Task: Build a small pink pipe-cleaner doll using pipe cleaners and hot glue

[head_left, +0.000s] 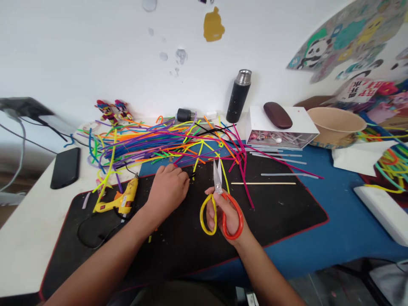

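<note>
My right hand [227, 212] grips a pair of scissors [218, 187] with one yellow and one red handle loop. The blades point away from me and stand slightly apart. My left hand [168, 187] rests on the black mat [188, 242], knuckles up and fingers curled. A short black bit [192, 174] shows beside its fingertips; what the fingers hold is hidden. Just beyond both hands spreads a heap of coloured pipe cleaners [143, 144], with yellow and magenta ones reaching onto the mat.
A yellow glue gun [123, 199] with its cord lies left of my left hand, and a phone [65, 168] farther left. A thin wooden stick [263, 183] and clear glue sticks [280, 157] lie right. Behind stand a black flask [238, 97], a white box [287, 123] and a paper tub [336, 123].
</note>
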`<action>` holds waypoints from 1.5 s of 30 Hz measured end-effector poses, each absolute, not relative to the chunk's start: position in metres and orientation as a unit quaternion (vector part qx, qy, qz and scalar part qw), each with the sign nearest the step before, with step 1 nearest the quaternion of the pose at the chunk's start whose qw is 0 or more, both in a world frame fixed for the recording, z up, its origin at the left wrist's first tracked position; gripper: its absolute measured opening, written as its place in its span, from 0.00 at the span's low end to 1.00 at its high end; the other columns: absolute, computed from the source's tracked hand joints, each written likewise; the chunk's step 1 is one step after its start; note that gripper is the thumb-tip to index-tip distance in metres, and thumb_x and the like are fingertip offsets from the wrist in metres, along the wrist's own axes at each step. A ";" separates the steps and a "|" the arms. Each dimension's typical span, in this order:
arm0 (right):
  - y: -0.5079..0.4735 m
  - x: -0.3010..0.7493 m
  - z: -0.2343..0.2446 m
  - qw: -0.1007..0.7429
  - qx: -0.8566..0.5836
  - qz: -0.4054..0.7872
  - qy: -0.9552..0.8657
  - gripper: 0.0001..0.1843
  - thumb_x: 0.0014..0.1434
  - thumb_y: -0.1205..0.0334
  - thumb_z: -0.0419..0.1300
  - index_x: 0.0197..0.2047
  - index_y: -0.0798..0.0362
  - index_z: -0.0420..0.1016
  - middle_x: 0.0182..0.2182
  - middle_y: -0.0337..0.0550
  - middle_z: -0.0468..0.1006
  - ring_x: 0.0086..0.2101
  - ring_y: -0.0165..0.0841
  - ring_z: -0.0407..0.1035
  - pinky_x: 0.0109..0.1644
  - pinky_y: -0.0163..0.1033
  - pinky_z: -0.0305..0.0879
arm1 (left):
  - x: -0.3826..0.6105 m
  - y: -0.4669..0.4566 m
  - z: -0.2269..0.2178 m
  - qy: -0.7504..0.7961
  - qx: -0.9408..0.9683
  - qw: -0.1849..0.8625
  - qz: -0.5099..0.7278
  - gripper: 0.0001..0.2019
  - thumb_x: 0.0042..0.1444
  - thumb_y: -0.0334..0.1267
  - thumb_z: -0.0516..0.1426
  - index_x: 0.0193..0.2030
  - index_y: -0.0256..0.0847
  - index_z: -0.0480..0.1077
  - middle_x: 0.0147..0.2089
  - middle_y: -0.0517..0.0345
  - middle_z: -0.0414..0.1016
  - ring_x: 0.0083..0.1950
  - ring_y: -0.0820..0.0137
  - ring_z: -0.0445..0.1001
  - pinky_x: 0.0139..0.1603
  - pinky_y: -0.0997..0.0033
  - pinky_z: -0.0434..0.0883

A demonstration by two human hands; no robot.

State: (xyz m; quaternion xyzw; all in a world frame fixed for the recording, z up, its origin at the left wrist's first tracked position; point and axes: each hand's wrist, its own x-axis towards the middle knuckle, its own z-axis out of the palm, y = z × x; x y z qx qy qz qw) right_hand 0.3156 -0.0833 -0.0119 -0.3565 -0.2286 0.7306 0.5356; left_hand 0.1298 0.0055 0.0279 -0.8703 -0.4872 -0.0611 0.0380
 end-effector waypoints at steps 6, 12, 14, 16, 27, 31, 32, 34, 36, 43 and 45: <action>-0.082 0.315 -0.010 0.537 -0.356 0.732 -0.223 0.20 0.67 0.45 0.66 0.50 0.53 0.74 0.21 0.30 0.72 0.15 0.28 0.65 0.18 0.32 0.61 | 0.130 0.006 0.029 -0.492 -0.868 0.038 -0.056 0.14 0.70 0.35 0.55 0.34 0.40 0.79 0.35 0.48 0.81 0.44 0.52 0.74 0.44 0.52 0.63; -0.083 0.316 -0.009 0.535 -0.356 0.734 -0.222 0.20 0.67 0.45 0.67 0.50 0.53 0.74 0.20 0.30 0.72 0.15 0.28 0.65 0.18 0.32 0.61 | 0.129 0.006 0.029 -0.492 -0.869 0.031 -0.048 0.14 0.70 0.36 0.55 0.35 0.40 0.80 0.36 0.47 0.82 0.45 0.51 0.75 0.45 0.51 0.63; -0.083 0.316 -0.008 0.536 -0.356 0.733 -0.221 0.20 0.67 0.45 0.67 0.50 0.53 0.74 0.20 0.30 0.72 0.15 0.28 0.65 0.18 0.32 0.61 | 0.130 0.006 0.030 -0.490 -0.870 0.032 -0.048 0.14 0.70 0.36 0.55 0.35 0.40 0.79 0.36 0.47 0.82 0.45 0.51 0.74 0.45 0.51 0.63; -0.083 0.316 -0.008 0.537 -0.356 0.732 -0.222 0.20 0.66 0.45 0.67 0.50 0.53 0.74 0.20 0.30 0.72 0.15 0.28 0.65 0.18 0.32 0.61 | 0.130 0.005 0.030 -0.491 -0.869 0.034 -0.050 0.14 0.69 0.36 0.55 0.34 0.40 0.79 0.35 0.46 0.82 0.44 0.51 0.74 0.45 0.51 0.64; -0.083 0.316 -0.011 0.539 -0.353 0.731 -0.225 0.19 0.68 0.46 0.66 0.50 0.53 0.74 0.21 0.31 0.72 0.15 0.28 0.65 0.18 0.32 0.62 | 0.127 0.005 0.028 -0.492 -0.869 0.028 -0.052 0.14 0.70 0.36 0.55 0.35 0.41 0.79 0.35 0.47 0.81 0.44 0.52 0.74 0.45 0.52 0.63; -0.083 0.316 -0.011 0.539 -0.352 0.732 -0.222 0.20 0.67 0.46 0.66 0.50 0.53 0.74 0.20 0.31 0.72 0.15 0.28 0.65 0.18 0.31 0.61 | 0.128 0.005 0.029 -0.493 -0.868 0.030 -0.056 0.13 0.70 0.36 0.56 0.35 0.40 0.79 0.35 0.48 0.82 0.44 0.52 0.74 0.45 0.52 0.63; -0.083 0.316 -0.011 0.539 -0.353 0.732 -0.221 0.20 0.67 0.46 0.67 0.50 0.53 0.74 0.20 0.31 0.72 0.15 0.28 0.65 0.18 0.31 0.61 | 0.128 0.005 0.029 -0.492 -0.868 0.029 -0.057 0.13 0.69 0.36 0.56 0.34 0.40 0.79 0.35 0.48 0.82 0.44 0.52 0.74 0.45 0.52 0.63; -0.083 0.316 -0.011 0.541 -0.352 0.731 -0.221 0.20 0.67 0.46 0.67 0.50 0.53 0.74 0.20 0.31 0.72 0.15 0.28 0.65 0.18 0.31 0.61 | 0.128 0.004 0.029 -0.491 -0.869 0.025 -0.057 0.13 0.69 0.35 0.56 0.34 0.40 0.79 0.35 0.48 0.82 0.44 0.52 0.74 0.45 0.52 0.63; -0.083 0.316 -0.012 0.542 -0.351 0.731 -0.221 0.19 0.68 0.46 0.66 0.50 0.53 0.74 0.21 0.31 0.72 0.15 0.28 0.66 0.18 0.32 0.62 | 0.127 0.004 0.030 -0.491 -0.868 0.017 -0.066 0.12 0.69 0.35 0.56 0.35 0.41 0.79 0.36 0.48 0.81 0.44 0.53 0.74 0.45 0.53 0.63; -0.083 0.315 -0.013 0.542 -0.356 0.727 -0.226 0.21 0.67 0.44 0.66 0.50 0.53 0.75 0.20 0.30 0.71 0.14 0.27 0.64 0.18 0.32 0.62 | 0.118 -0.001 0.031 -0.449 -0.885 -0.027 -0.122 0.11 0.71 0.36 0.56 0.40 0.42 0.79 0.37 0.51 0.80 0.44 0.56 0.74 0.46 0.56 0.66; -0.083 0.314 -0.013 0.541 -0.359 0.726 -0.227 0.21 0.67 0.44 0.67 0.50 0.53 0.74 0.20 0.30 0.71 0.14 0.27 0.64 0.18 0.32 0.62 | 0.116 -0.005 0.030 -0.440 -0.888 -0.038 -0.131 0.10 0.71 0.36 0.56 0.40 0.42 0.79 0.37 0.52 0.80 0.44 0.57 0.74 0.47 0.57 0.67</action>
